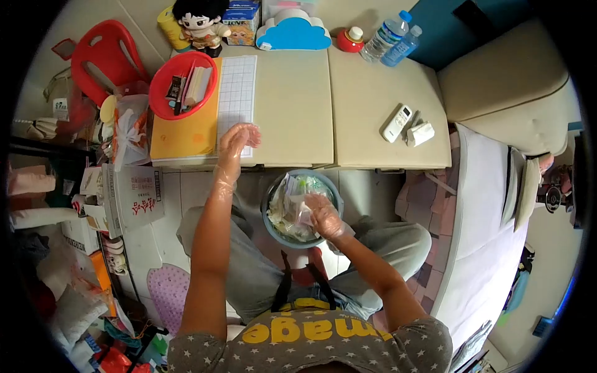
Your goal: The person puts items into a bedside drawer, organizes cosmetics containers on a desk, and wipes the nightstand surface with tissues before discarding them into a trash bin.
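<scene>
My left hand [237, 142], in a thin clear plastic glove, hovers at the front edge of a grid-lined sheet [237, 81]. Its fingers are loosely bent and apart from the thumb, with nothing visible between them. My right hand [326, 216], gloved the same way, is over a grey-blue bin [337, 198] between my legs. The fingers are bent down against crumpled clear and white plastic waste [292, 208] inside; what they grip is too small to make out. Under the sheet's left side lies an orange-yellow folder [186, 138].
A red basin [153, 93] with packets stands on the folder. Along the back are a doll [202, 28], a blue cloud-shaped box [293, 32] and two bottles [387, 37]. A white remote [397, 123] lies at right. Cardboard boxes [134, 193] stand left; a bed [482, 205] is right.
</scene>
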A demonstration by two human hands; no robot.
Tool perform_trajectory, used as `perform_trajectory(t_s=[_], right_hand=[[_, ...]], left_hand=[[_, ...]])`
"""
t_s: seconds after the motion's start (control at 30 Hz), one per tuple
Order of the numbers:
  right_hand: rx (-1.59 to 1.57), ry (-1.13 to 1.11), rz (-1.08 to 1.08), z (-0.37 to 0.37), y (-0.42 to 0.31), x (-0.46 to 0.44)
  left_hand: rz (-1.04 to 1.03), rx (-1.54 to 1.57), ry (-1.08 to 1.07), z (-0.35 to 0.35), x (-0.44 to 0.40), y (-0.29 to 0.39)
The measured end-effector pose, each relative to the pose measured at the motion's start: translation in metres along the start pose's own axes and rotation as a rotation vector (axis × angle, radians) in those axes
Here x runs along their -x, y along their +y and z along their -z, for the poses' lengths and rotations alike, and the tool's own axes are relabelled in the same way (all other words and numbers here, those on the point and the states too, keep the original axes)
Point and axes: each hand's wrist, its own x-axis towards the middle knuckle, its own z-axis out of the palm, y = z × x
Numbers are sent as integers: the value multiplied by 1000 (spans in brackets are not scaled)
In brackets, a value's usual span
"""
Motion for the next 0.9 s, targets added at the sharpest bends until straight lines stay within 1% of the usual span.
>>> perform_trajectory(t_s=[0.03,0.07,0.13,0.17,0.2,0.23,0.27,0.3,0.33,0.37,0.4,0.43,0.47,0.5,0.53,0.57,0.6,0.63,0.67,0.7,0.73,0.77,0.8,0.83,0.87,0.9], right_hand=[[-61,40,-104,13,-11,-5],[-65,38,-112,21,-14,-9],[-7,179,-112,33,-22,-4],[40,161,-141,37,-26,-4],[39,167,-148,23,-17,1],[71,60,-99,-3,0,7],[103,-49,-50,-20,9,12],[131,-280,-178,-31,-1,11],[113,-369,-222,-11,-17,12],[54,-262,-217,-3,-24,16],[-2,-157,-209,4,-27,20],[-3,-153,-209,15,-29,23],[8,-78,-217,26,-30,29],[22,-2,-225,34,-28,36],[22,4,-227,34,-21,44],[-166,193,-354,27,-11,54],[-358,382,-477,20,1,61],[-401,463,-607,22,7,60],[-444,543,-739,23,10,59],[-339,451,-982,26,12,65],[-339,460,-984,18,22,67],[-423,276,-1209,-4,44,72],[-509,81,-1423,-27,68,76],[-580,-9,-1384,-49,84,82],[-608,-10,-1175,-64,83,85],[-642,-4,-965,-79,83,88]], left_hand=[[11,-33,-14,0,2,0],[21,-67,-26,-1,3,1],[37,-97,-53,-9,16,2],[64,-109,-108,-12,21,2],[87,-121,-163,-15,25,4],[116,-93,-215,-20,30,5],[117,-97,-223,-27,35,8],[202,-122,-354,-34,41,14],[287,-148,-486,-41,48,18],[287,-152,-494,-46,53,16],[415,-270,-607,-49,59,9],[544,-389,-715,-50,66,-1],[546,-391,-717,-39,76,-24],[609,-527,-724,-19,86,-56],[668,-665,-730,-10,89,-71],[665,-671,-735,-14,88,-71],[725,-887,-622,-20,88,-72],[778,-1102,-499,-24,87,-72],[776,-1109,-502,-25,86,-77],[870,-1096,-404,-24,85,-90],[958,-1080,-306,-24,82,-107],[1029,-1023,-244,-16,84,-138],[1018,-1029,-251,-15,87,-144],[1060,-953,-222,-16,88,-149],[1106,-877,-193,-18,90,-154],[1085,-807,-123,-25,90,-153]])
